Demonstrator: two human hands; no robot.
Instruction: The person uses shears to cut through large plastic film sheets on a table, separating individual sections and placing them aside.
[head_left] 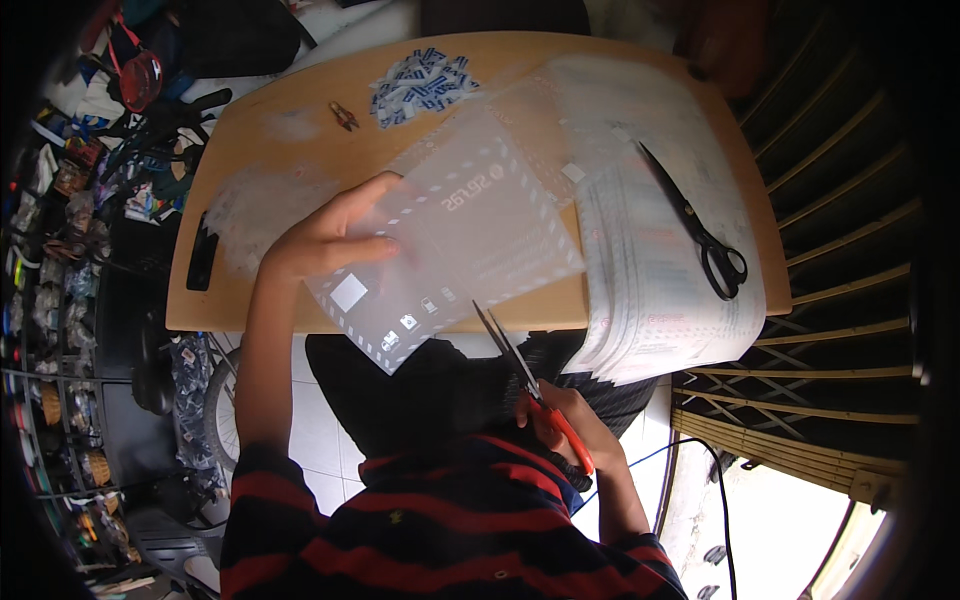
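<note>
My left hand [335, 232] grips a translucent frosted plastic envelope [470, 235] by its left side, thumb on top. The envelope has a dashed striped border and a small white square, and its lower corner hangs past the near table edge. My right hand [568, 418] is closed round the handles of red-handled scissors [518, 362]. Their blades point up and left, with the tips close to the envelope's lower edge and slightly apart. Whether they touch the plastic I cannot tell.
A stack of printed plastic envelopes [640, 280] covers the table's right side, with black scissors [705, 230] on it. Small blue-and-white paper pieces [425, 90] are heaped at the far side, near a small hand tool [343, 115]. A folding metal gate [845, 225] stands right, crowded shelves [75, 330] left.
</note>
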